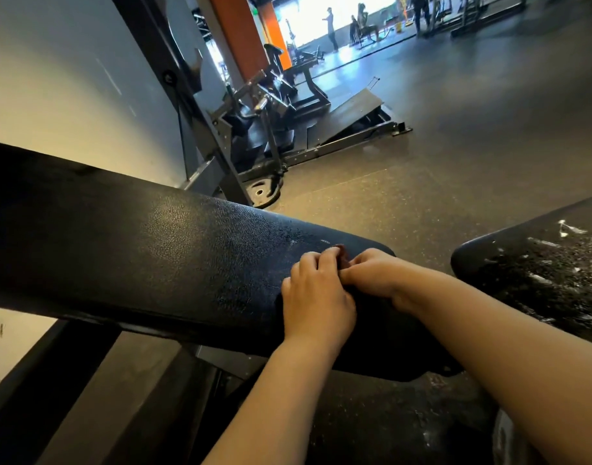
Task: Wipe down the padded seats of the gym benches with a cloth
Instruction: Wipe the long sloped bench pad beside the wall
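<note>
Head view: left hand [316, 297] and right hand [372, 273], fingers curled, together pinch a small dark-red cloth [341, 255], mostly hidden, on the pebbled black padded seat [173, 250]. Second pad [536, 266], 3 o'clock, white-flecked, cropped.

A long black padded seat [173, 250] with a pebbled, leather-like skin runs from the left edge of the frame down toward the lower centre, tilted, its rounded end at centre right. A small dark reddish-brown cloth [342, 255] lies bunched on that end, mostly hidden. A second black padded seat [536, 276] sits at the right edge, just apart from the first, streaked with white marks.
</note>
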`<state>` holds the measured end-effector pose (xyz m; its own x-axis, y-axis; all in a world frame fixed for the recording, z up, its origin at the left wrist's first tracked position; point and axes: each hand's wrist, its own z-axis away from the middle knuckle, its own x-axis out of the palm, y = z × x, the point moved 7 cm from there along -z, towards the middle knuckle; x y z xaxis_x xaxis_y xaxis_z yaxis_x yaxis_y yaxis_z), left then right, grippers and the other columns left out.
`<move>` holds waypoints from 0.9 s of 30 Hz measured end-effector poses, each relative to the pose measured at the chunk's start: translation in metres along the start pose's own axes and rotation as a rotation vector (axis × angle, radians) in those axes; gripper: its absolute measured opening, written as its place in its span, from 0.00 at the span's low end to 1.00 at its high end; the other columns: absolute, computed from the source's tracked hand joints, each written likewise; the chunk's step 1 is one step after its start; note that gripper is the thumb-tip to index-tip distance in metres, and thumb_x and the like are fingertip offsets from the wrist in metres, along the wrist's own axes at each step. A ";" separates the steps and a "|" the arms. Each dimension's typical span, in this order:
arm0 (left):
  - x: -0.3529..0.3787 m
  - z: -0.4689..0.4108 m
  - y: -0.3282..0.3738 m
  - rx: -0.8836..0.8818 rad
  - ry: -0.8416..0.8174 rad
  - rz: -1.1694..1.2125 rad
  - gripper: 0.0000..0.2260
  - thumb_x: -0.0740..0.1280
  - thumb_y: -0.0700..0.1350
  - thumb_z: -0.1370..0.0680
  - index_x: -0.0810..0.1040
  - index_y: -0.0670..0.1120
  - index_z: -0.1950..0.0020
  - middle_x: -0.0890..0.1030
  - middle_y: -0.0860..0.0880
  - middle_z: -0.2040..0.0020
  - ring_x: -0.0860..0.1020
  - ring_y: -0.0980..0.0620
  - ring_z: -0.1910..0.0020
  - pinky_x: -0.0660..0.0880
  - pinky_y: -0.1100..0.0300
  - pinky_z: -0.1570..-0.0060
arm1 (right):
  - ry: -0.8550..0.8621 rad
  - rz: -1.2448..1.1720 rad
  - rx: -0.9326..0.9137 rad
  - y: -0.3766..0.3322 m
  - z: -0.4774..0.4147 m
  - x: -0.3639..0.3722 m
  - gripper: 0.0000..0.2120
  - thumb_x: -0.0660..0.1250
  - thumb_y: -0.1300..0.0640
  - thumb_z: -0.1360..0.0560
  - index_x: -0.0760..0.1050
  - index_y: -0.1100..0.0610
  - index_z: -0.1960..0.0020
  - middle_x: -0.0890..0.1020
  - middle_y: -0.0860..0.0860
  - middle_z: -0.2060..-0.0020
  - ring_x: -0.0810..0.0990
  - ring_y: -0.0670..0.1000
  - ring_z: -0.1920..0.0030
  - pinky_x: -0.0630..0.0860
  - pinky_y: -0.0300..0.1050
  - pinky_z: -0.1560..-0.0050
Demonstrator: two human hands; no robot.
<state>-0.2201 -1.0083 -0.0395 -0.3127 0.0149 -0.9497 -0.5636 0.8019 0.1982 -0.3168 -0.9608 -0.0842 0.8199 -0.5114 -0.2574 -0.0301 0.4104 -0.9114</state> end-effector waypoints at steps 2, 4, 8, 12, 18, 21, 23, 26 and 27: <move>-0.001 -0.002 -0.001 0.013 -0.011 0.049 0.27 0.66 0.43 0.25 0.66 0.55 0.26 0.67 0.50 0.34 0.65 0.47 0.33 0.66 0.51 0.35 | -0.028 -0.039 -0.005 -0.002 0.002 0.001 0.07 0.72 0.56 0.26 0.79 0.58 0.59 0.82 0.54 0.66 0.80 0.50 0.66 0.76 0.40 0.67; -0.004 -0.005 -0.003 0.017 -0.028 0.100 0.26 0.65 0.40 0.25 0.69 0.54 0.27 0.65 0.49 0.38 0.63 0.47 0.35 0.67 0.54 0.34 | -0.058 -0.066 -0.026 -0.002 0.001 0.003 0.08 0.72 0.57 0.25 0.76 0.58 0.61 0.80 0.53 0.68 0.79 0.50 0.70 0.75 0.39 0.71; -0.002 -0.014 -0.024 -0.088 -0.050 0.364 0.22 0.64 0.39 0.29 0.80 0.51 0.35 0.68 0.51 0.42 0.68 0.50 0.38 0.63 0.64 0.33 | -0.111 -0.226 -0.051 -0.003 -0.003 0.003 0.08 0.74 0.59 0.25 0.76 0.58 0.59 0.82 0.56 0.65 0.80 0.51 0.68 0.79 0.42 0.67; -0.018 -0.015 -0.046 -0.092 0.058 0.305 0.20 0.64 0.36 0.33 0.85 0.46 0.45 0.77 0.48 0.41 0.74 0.50 0.40 0.68 0.61 0.34 | 0.074 -0.119 -0.086 -0.001 -0.014 0.002 0.08 0.72 0.57 0.24 0.74 0.57 0.54 0.81 0.53 0.62 0.79 0.48 0.65 0.77 0.40 0.66; 0.004 0.008 -0.001 0.274 -0.036 -0.156 0.32 0.52 0.58 0.23 0.64 0.45 0.22 0.61 0.49 0.21 0.56 0.48 0.21 0.51 0.50 0.22 | 0.001 -0.387 -0.011 0.005 -0.018 0.009 0.13 0.64 0.53 0.18 0.80 0.62 0.46 0.83 0.57 0.57 0.81 0.52 0.58 0.76 0.44 0.58; 0.021 0.008 0.004 0.272 -0.140 -0.367 0.31 0.54 0.61 0.22 0.63 0.48 0.22 0.62 0.51 0.22 0.54 0.48 0.21 0.50 0.47 0.23 | 0.068 -0.312 -0.066 0.008 -0.029 0.002 0.10 0.61 0.58 0.18 0.82 0.57 0.49 0.84 0.58 0.52 0.81 0.53 0.52 0.78 0.47 0.50; 0.010 0.006 0.006 0.269 -0.089 -0.419 0.24 0.57 0.58 0.25 0.74 0.51 0.32 0.73 0.51 0.33 0.65 0.48 0.29 0.60 0.49 0.29 | 0.243 0.167 -0.155 0.007 -0.039 -0.009 0.11 0.62 0.55 0.19 0.81 0.53 0.42 0.81 0.56 0.41 0.79 0.55 0.39 0.75 0.51 0.36; -0.007 -0.004 -0.003 0.242 -0.079 -0.521 0.20 0.60 0.58 0.27 0.77 0.52 0.38 0.74 0.52 0.39 0.68 0.48 0.35 0.63 0.49 0.33 | 0.224 0.437 -0.303 0.001 -0.039 0.003 0.22 0.57 0.50 0.16 0.67 0.56 0.24 0.64 0.54 0.23 0.59 0.55 0.22 0.54 0.51 0.22; -0.013 -0.010 -0.011 0.213 -0.074 -0.557 0.20 0.60 0.57 0.26 0.77 0.52 0.38 0.74 0.51 0.38 0.68 0.48 0.34 0.62 0.49 0.32 | 0.141 0.415 -0.323 0.003 -0.038 0.013 0.24 0.54 0.49 0.15 0.61 0.56 0.21 0.58 0.53 0.20 0.53 0.53 0.20 0.48 0.48 0.21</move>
<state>-0.2173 -1.0235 -0.0273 0.0444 -0.4065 -0.9126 -0.4589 0.8031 -0.3801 -0.3282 -0.9943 -0.1025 0.6175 -0.4613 -0.6371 -0.5273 0.3581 -0.7705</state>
